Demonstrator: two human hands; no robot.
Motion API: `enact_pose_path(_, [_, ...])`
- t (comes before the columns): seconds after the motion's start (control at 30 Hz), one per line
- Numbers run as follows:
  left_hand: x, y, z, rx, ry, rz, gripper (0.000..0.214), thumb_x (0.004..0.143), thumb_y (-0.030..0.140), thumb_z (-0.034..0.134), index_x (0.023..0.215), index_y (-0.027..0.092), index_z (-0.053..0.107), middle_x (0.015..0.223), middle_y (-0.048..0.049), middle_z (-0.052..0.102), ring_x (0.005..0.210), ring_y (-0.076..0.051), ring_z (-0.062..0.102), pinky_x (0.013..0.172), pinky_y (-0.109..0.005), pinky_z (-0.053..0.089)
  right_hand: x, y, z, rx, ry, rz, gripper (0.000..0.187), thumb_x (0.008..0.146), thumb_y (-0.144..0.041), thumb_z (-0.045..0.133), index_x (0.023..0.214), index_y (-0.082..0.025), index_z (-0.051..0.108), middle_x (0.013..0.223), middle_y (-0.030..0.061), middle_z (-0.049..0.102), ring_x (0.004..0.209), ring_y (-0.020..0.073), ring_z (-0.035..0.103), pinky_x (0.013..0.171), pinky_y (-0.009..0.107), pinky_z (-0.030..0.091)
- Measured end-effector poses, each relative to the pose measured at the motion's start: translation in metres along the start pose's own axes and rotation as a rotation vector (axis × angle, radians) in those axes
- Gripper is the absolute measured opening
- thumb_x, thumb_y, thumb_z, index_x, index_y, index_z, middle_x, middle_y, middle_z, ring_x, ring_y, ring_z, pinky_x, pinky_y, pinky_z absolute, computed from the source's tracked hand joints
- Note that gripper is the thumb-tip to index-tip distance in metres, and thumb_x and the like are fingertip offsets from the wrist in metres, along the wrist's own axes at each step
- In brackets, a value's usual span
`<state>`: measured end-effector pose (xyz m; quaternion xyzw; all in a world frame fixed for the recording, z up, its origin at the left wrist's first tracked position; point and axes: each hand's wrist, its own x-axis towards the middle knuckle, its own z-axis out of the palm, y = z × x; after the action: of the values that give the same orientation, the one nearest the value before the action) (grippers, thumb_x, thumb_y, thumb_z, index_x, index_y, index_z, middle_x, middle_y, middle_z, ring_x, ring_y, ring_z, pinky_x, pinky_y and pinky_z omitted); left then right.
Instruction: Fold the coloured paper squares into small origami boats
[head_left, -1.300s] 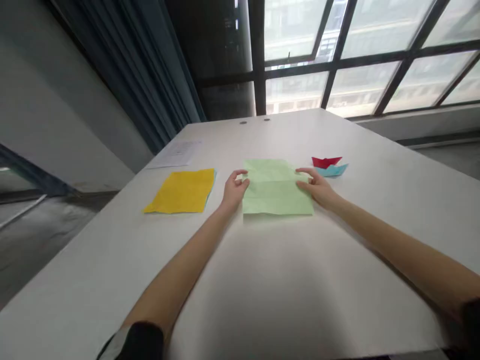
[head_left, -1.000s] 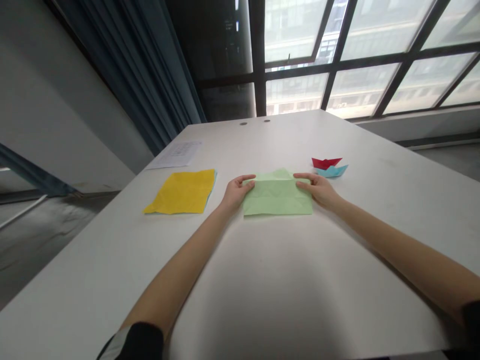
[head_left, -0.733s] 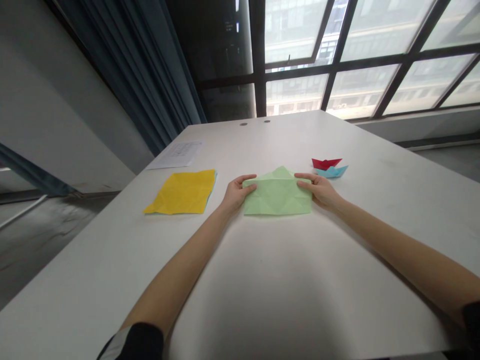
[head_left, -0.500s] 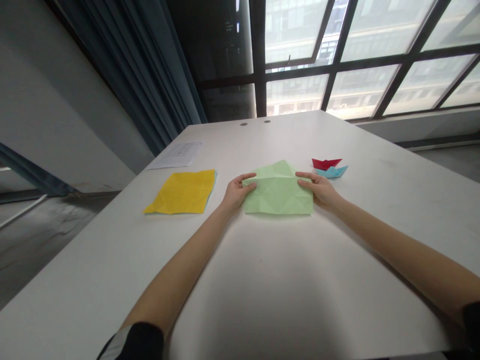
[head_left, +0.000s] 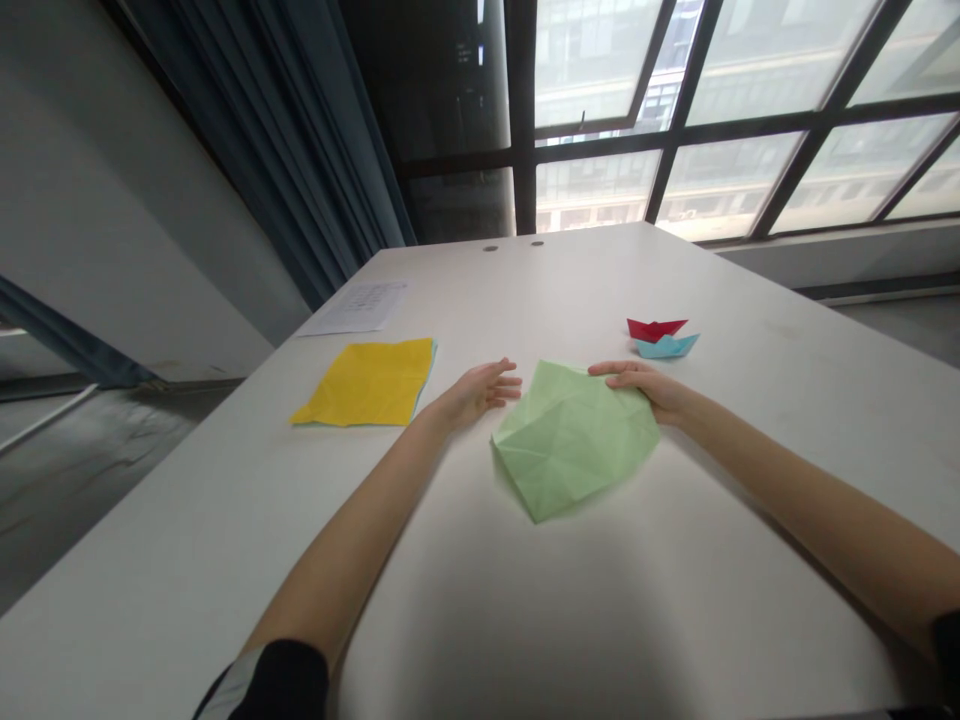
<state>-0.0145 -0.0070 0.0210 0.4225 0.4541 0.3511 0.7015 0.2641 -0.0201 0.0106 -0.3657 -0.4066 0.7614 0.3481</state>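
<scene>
A creased sheet of light green paper is tilted over the middle of the table, one corner pointing towards me. My right hand pinches its upper right edge, thumb on top. Just left of the paper, my left hand has its fingers stretched out and apart, touching nothing that I can see. Beyond my left hand lies a yellow paper sheet, with a blue edge showing beneath it.
Behind my right hand stand a red paper boat and a light blue paper boat on the white table. A printed sheet lies at the far left edge. Curtain and windows are behind.
My left hand has let go of the green paper. The paper, laid out wide and partly folded before, has turned and opened out towards me in my right hand.
</scene>
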Motion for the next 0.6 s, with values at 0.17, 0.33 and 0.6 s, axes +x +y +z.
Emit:
enact_pose_path(0.17, [-0.01,-0.006,0.016,0.07,-0.315,-0.09,0.035,0.065,0.034,0.073,0.091,0.013,0.063,0.088,-0.0093,0.068,0.074,-0.016,0.063,0.071,-0.026,0.048,-0.003,0.002,0.006,-0.005,-0.112,0.03,0.036,0.069,-0.011,0.061,0.103,-0.021,0.061,0.095,0.0033,0.07,0.078,0.016,0.067,0.072,0.028,0.054])
enact_pose_path(0.33, [-0.006,-0.01,0.02,-0.018,-0.212,-0.014,0.031,0.06,0.029,0.076,0.083,0.011,0.065,0.08,-0.0108,0.07,0.067,-0.018,0.064,0.069,-0.031,0.051,-0.002,0.001,0.005,-0.05,-0.071,-0.083,0.047,0.077,-0.039,0.055,0.122,-0.024,0.05,0.112,0.0073,0.064,0.094,0.0222,0.063,0.081,0.038,0.051])
enact_pose_path(0.6, [0.008,-0.008,0.013,-0.247,0.21,0.191,0.018,0.065,0.021,0.071,0.079,0.012,0.062,0.073,-0.0083,0.069,0.063,-0.018,0.064,0.068,-0.033,0.053,0.003,0.002,-0.007,-0.003,0.115,-0.207,0.058,0.078,-0.062,0.043,0.128,-0.034,0.039,0.101,0.0058,0.066,0.089,0.0221,0.064,0.076,0.043,0.049])
